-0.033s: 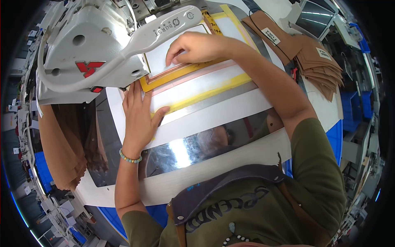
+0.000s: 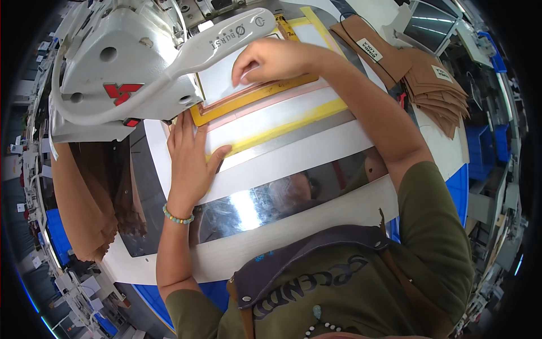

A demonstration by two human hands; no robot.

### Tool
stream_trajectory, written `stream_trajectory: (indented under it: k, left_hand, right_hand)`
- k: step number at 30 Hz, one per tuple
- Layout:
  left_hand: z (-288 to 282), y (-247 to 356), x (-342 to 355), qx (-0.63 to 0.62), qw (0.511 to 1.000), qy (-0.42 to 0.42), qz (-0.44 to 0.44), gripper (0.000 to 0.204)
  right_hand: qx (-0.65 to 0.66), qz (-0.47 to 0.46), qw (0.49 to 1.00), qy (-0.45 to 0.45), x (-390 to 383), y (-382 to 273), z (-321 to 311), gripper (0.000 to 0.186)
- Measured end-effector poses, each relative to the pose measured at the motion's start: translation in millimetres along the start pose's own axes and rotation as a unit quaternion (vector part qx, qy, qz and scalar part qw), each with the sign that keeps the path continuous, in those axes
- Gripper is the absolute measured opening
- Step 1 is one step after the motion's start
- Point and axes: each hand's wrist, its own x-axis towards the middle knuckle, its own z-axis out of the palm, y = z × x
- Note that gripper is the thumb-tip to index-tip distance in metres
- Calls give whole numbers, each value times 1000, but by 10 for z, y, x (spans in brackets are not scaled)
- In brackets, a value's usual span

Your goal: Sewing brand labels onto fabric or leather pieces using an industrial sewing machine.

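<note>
My left hand (image 2: 188, 155) lies flat with fingers spread, thumb apart, on a white sheet with yellow-taped edges (image 2: 288, 127). Its fingertips reach the lower left corner of a yellow rectangular frame (image 2: 257, 103). Within that frame is a white panel (image 2: 217, 85). Over this panel, below the white arm-shaped guard of a machine, hovers my right hand (image 2: 274, 60). Its fingers are curled together, thumb against them; what they hold, if anything, is too small to make out. A large white sewing machine head (image 2: 107, 73) stands left of the frame.
Brown cut pieces with white labels (image 2: 432, 85) are stacked at the right, a dark cable across them. More brown pieces (image 2: 84, 203) hang at the left edge. A shiny metal plate (image 2: 248, 212) lies nearest me. A screen (image 2: 432, 25) stands at the far right.
My right hand has lifted slightly and moved a little to the right above the white panel, fingers still curled. My left hand stays in place.
</note>
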Motion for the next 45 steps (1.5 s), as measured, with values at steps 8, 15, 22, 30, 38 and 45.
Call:
stream_trajectory:
  k: [8, 15, 22, 30, 38, 45]
  left_hand:
    - [107, -60, -49, -10, 999, 29, -25, 72]
    - [90, -34, -40, -18, 999, 20, -32, 69]
    - [80, -24, -53, -14, 999, 28, -28, 64]
    - [95, -17, -51, -6, 999, 31, -18, 66]
    - [83, -29, -75, 11, 999, 40, -16, 66]
    - [44, -83, -37, 21, 998, 61, -5, 66]
  right_hand:
    - [-128, 98, 987, 19, -373, -121, -555, 12]
    - [-204, 118, 969, -72, -403, -101, -468, 8]
    - [-249, 175, 945, -118, -305, -153, -428, 15]
    - [-413, 160, 888, -122, -298, -163, -243, 19]
    - [-342, 227, 911, 35, -69, -311, -452, 23]
    - [244, 140, 958, -62, 640, -182, 357, 24]
